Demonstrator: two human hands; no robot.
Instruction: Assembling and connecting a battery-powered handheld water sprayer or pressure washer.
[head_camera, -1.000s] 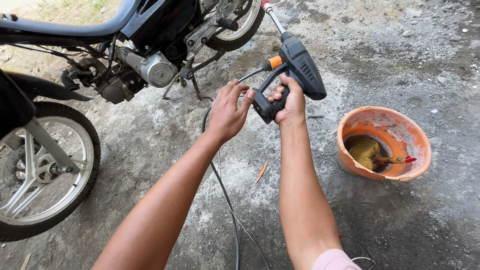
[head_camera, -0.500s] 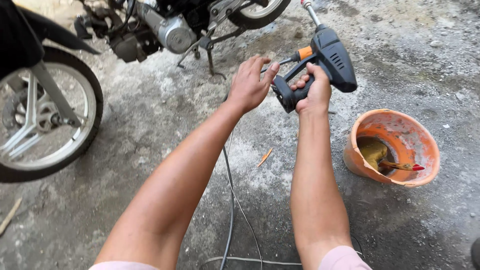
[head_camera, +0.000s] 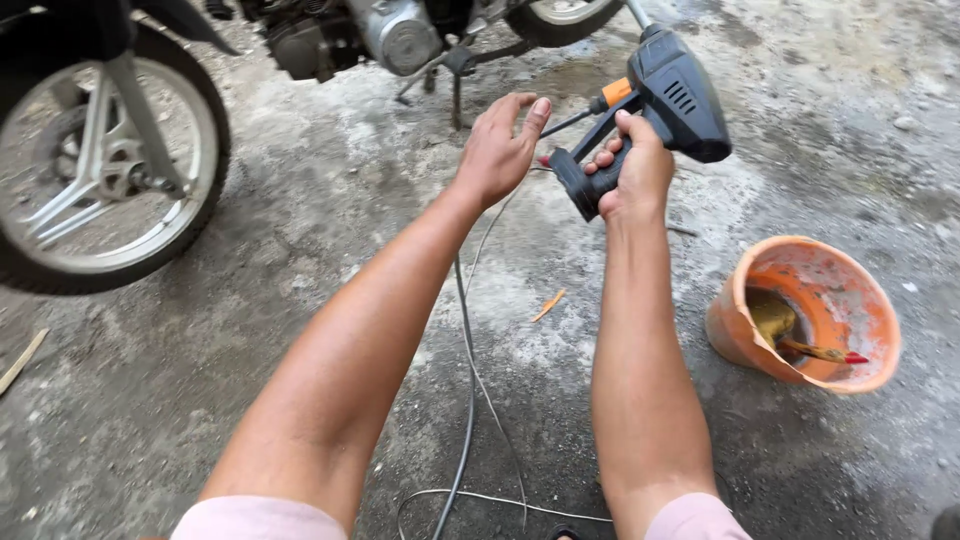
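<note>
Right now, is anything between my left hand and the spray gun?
Nothing visible. The left hand hangs open beside the spray gun, apart from its grip, with only bare air in the gap. The right hand already holds the grip. The hose trails on the ground below.

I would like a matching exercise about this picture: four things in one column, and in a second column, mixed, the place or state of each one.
Things:
1. spray gun
2. orange bucket
3. left hand
4. motorcycle wheel

Places or states:
A. open, fingers spread, beside the handle of the gun
B. on the ground at the right, with a brush inside
C. gripped by the right hand
D. at the far left of the picture, standing on the concrete

Right pairs: 1-C, 2-B, 3-A, 4-D
</note>
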